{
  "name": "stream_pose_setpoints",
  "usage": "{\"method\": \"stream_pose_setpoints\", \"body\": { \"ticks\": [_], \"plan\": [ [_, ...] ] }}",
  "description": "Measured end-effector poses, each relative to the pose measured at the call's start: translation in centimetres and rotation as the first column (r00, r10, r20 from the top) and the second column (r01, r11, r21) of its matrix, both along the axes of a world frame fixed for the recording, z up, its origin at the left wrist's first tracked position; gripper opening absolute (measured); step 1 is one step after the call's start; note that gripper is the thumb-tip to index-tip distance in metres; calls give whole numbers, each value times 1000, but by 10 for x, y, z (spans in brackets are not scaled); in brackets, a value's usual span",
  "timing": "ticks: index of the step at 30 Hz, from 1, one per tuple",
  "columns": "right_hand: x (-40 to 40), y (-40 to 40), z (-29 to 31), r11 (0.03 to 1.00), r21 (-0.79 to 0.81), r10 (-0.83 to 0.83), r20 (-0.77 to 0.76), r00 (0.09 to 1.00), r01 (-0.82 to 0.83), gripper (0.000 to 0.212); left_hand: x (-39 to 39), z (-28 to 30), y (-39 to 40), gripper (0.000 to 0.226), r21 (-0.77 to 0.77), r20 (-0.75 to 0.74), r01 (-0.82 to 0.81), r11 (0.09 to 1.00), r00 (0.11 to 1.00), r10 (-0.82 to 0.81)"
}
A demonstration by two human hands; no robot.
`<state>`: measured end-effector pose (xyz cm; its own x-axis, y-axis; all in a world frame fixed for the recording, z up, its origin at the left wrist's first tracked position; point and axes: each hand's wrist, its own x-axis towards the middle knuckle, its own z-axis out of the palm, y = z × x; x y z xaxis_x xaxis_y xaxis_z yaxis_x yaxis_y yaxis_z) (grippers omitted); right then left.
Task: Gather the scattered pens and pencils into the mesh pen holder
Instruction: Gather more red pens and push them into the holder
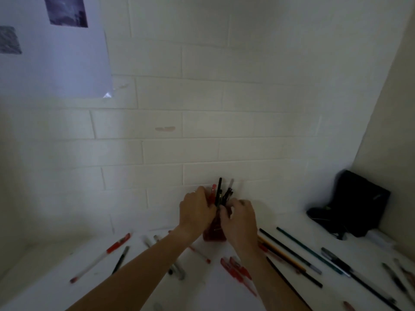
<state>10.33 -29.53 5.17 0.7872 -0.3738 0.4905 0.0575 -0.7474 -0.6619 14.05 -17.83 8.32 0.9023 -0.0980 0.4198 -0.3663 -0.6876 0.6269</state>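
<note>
Both hands are seen closed in around a red pen holder [214, 234] standing upright on a white counter [215, 288], close against a pale tiled wall [202, 131]. The left hand [196, 212] is curled against the holder's left side near the rim, while the right hand [239, 218] is bent over its right side, fingers [224, 213] tucked in among the pens; whether a single pen is pinched there cannot be told through the blur. A cluster of pens [221, 193], black and red, is shown standing in the holder, long axes near vertical, tips fanned slightly outward above the hands.

The rest of the job lies nearer the camera than the holder, on both sides. To the right, long thin pencils [292, 254], dark, teal and yellow, are laid at a diagonal running from near the holder toward the near right corner; these are judged closest to the right hand. Red capped pens [238, 271] rest just near of the holder between the forearms. To the left, a clear pen with a red cap [101, 257] and a slim black pen [121, 259] are angled toward the near left, within easier reach of the left hand.

The holder's mesh is not resolved; its body reads as dark, translucent red. A black pouch [352, 203] is propped in the far right corner, and a printed sheet [56, 52] hangs on the wall at far left.
</note>
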Motion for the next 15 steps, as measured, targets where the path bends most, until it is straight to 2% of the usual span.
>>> {"method": "stream_pose_setpoints", "body": {
  "ticks": [2,4,8,10,12,15],
  "plan": [
    [0,1,4,1000,10,-27,58,998,26,22,1,-2,-3,18,-47,48,-9,999,999,11],
    [1,1,12,995,88,-46,86,995,39,20,5,-5,-5,20,-45,72,-37,998,997,40],
    [14,-1,11,995,97,-18,-48,999,23,12,12,-12,-7,19,73,44,28,997,999,-31],
    [16,0,7,997,75,-15,-75,997,21,12,6,-13,-3,21,69,57,39,997,997,-43],
    [8,4,8,996,67,-65,-7,998,65,15,-3,-12,10,24,33,119,7,999,993,-11],
    [-20,18,16,979,-79,-160,279,947,188,13,-18,-15,56,29,122,140,-121,985,985,104]
  ]
}}
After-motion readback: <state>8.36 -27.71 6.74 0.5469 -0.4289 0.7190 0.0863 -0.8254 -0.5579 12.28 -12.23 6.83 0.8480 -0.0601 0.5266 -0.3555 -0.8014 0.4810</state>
